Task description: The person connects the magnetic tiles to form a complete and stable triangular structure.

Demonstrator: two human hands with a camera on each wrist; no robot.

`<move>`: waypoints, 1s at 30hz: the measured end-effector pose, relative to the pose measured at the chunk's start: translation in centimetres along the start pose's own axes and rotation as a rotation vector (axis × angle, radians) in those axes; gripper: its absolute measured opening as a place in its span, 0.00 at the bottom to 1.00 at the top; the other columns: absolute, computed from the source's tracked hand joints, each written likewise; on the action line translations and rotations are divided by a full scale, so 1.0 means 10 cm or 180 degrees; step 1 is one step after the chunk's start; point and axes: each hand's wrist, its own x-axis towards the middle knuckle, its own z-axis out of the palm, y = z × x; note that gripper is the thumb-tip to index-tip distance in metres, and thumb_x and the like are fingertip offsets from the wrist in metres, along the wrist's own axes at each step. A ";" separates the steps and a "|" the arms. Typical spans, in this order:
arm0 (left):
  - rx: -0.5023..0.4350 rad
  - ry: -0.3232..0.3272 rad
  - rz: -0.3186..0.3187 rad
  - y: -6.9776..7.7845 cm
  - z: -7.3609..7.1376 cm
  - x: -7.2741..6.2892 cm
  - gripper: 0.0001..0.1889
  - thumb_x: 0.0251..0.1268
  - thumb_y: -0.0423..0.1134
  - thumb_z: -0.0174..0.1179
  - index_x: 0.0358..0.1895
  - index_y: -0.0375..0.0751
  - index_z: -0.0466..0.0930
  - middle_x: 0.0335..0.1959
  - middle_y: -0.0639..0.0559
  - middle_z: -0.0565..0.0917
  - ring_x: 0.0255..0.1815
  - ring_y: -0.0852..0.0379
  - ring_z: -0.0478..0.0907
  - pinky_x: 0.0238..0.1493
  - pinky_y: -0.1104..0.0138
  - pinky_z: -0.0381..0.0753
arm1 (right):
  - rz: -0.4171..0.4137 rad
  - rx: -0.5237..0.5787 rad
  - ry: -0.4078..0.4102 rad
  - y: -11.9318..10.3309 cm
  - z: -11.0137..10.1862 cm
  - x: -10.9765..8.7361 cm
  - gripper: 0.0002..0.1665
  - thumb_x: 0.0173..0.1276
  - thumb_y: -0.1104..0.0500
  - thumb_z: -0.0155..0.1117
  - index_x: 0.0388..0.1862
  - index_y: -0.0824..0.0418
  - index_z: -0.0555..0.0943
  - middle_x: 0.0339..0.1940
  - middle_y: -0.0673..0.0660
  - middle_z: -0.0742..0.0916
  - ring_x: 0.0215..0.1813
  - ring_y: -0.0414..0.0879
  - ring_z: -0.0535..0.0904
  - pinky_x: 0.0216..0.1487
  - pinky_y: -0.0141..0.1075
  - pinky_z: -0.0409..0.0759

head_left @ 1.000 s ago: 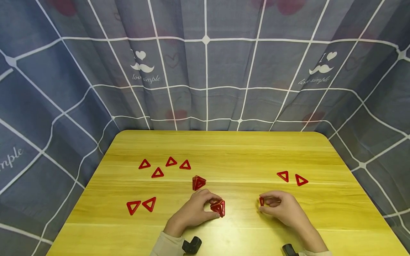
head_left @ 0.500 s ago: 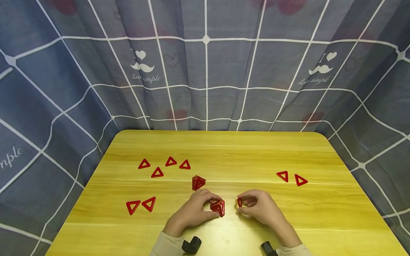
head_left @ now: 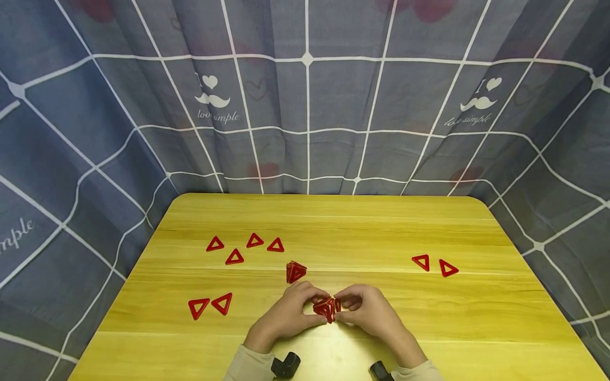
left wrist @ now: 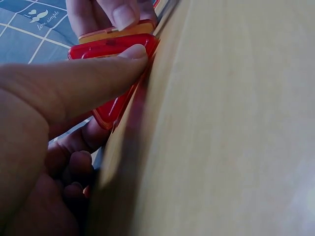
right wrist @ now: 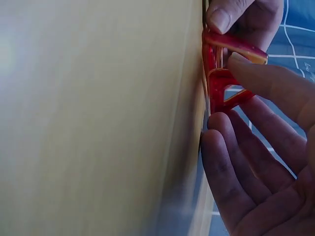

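on yellow wood-grain table (head_left: 362, 227), lower centre: gripping red plastic triangle cluster (head_left: 324, 308) in half-curled left hand (head_left: 289, 313), pinching red hollow plastic triangle (head_left: 338, 305) beside it in right hand (head_left: 370, 311).

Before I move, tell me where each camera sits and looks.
Head: head-worn, facing forward and down at the table; left hand, right hand, sleeves show.
Left wrist: worn there, facing that hand's work; left hand near, right hand beyond.
Right wrist: worn there, facing that hand's work; right hand near, left hand beyond.
Shared: both wrist views show held red triangles, table and curtain.
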 end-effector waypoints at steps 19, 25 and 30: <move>-0.0020 -0.0044 -0.0064 0.00 -0.03 -0.02 0.22 0.61 0.51 0.72 0.58 0.53 0.83 0.44 0.67 0.77 0.49 0.62 0.70 0.56 0.58 0.72 | 0.0055 0.0159 -0.0043 -0.07 0.14 0.02 0.21 0.50 0.56 0.85 0.42 0.59 0.88 0.38 0.51 0.89 0.39 0.46 0.87 0.39 0.32 0.83; -0.0026 -0.0047 -0.0055 0.00 -0.01 -0.01 0.24 0.62 0.52 0.72 0.60 0.52 0.82 0.45 0.67 0.77 0.50 0.62 0.70 0.56 0.59 0.73 | 0.0089 0.0121 0.0020 -0.07 0.13 0.02 0.22 0.51 0.57 0.84 0.43 0.61 0.87 0.36 0.51 0.88 0.38 0.44 0.85 0.39 0.32 0.82; -0.0095 -0.0003 -0.0080 0.01 -0.02 -0.01 0.23 0.63 0.51 0.70 0.61 0.52 0.82 0.48 0.65 0.78 0.53 0.61 0.71 0.57 0.58 0.73 | 0.0126 0.0080 0.0033 -0.06 0.10 0.03 0.21 0.54 0.61 0.82 0.45 0.64 0.85 0.34 0.51 0.87 0.36 0.43 0.84 0.37 0.33 0.82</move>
